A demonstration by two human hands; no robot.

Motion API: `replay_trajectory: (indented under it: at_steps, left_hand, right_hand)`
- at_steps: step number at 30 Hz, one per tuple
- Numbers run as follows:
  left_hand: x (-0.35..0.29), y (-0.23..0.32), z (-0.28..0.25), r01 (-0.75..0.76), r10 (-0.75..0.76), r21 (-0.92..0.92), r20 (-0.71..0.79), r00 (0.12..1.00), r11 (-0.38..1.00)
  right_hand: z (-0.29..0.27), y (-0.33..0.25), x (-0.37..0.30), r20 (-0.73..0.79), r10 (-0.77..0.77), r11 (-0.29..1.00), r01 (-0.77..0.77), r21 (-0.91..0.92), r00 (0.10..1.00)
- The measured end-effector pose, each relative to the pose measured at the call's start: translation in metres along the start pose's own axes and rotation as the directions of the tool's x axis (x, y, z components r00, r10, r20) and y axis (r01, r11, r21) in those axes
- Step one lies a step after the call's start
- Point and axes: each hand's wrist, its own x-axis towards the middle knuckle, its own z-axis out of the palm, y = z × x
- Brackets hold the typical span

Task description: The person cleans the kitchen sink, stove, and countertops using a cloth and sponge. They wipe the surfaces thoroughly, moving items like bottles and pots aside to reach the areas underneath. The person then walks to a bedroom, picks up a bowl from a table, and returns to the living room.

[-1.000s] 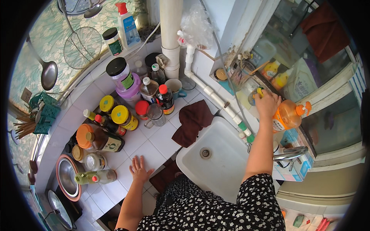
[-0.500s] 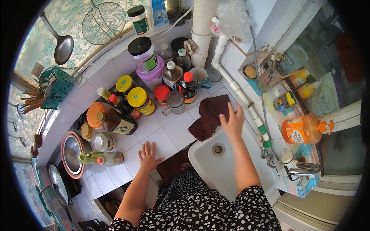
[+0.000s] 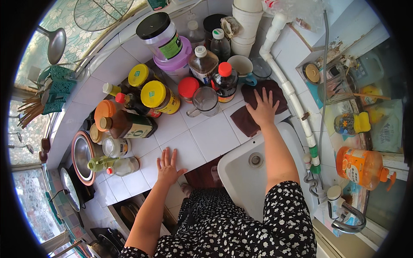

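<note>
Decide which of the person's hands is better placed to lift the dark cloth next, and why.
Probably the right hand: it is spread directly over the dark cloth. The left hand lies open on the white tiled counter, apart from the cloth.

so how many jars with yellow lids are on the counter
2. The front jar stands left of the red-lidded jar; the rear jar is behind and left of the front one, partly covered. Others may be hidden.

Left hand (image 3: 168,170), right hand (image 3: 263,109), seemingly flat
</note>
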Motion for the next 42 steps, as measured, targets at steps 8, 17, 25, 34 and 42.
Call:
replay_trajectory:
  at_steps: [8,17,25,34,42]
  left_hand:
    - [-0.003,0.001,-0.004,0.0,0.001,-0.012,0.032,0.999,1.0]
    - [-0.003,0.002,-0.003,-0.017,0.017,-0.01,-0.002,1.0,1.0]
    - [-0.026,0.033,-0.006,-0.222,0.244,0.167,-0.124,0.962,0.961]
    - [-0.067,0.149,0.042,-0.544,0.557,0.175,-0.038,0.829,0.821]
    - [-0.057,0.195,0.115,-0.411,0.407,-0.054,-0.069,0.911,0.91]
  right_hand:
    - [0.012,0.016,-0.115,-0.157,0.065,0.959,-0.019,0.283,0.985]
    - [0.031,-0.077,-0.309,0.182,0.104,0.91,-0.168,0.379,0.978]
    - [0.007,-0.029,-0.448,0.084,0.071,0.995,-0.076,0.066,0.994]
    - [-0.039,0.046,-0.643,0.06,0.407,0.913,-0.403,-0.061,0.912]
    - [-0.072,0.135,-0.693,0.019,0.544,0.839,-0.544,-0.007,0.839]
